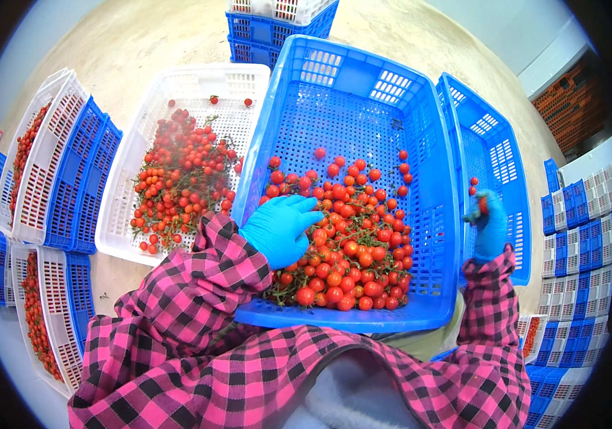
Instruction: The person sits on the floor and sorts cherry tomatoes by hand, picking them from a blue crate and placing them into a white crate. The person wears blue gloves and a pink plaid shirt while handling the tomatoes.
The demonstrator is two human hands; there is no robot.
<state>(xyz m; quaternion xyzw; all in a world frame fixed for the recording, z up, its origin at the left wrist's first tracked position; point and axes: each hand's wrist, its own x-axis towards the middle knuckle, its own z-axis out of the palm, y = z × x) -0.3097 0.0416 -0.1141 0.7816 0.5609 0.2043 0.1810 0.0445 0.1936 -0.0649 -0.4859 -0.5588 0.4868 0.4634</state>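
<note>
A blue plastic crate (348,322) stands right before me, with a heap of red cherry tomatoes (348,252) on green stems in its near half. My left hand (279,228), in a blue glove, reaches over the left side of the heap. Its fingers are extended and apart, and I see nothing held; whether the fingertips touch the fruit is unclear. My right hand (489,228), also gloved, is above a second blue crate (523,241) on the right. Something red, apparently a cherry tomato (482,206), is pinched in its fingers. Two loose tomatoes (473,186) lie beyond that hand in this crate.
To the left, a white crate (118,214) holds more cherry tomatoes (188,166) on stems. Stacked crates (78,182) with tomatoes line the far left. Another stack (279,32) stands ahead on the floor (139,37). Blue and white crates (579,246) are piled at far right.
</note>
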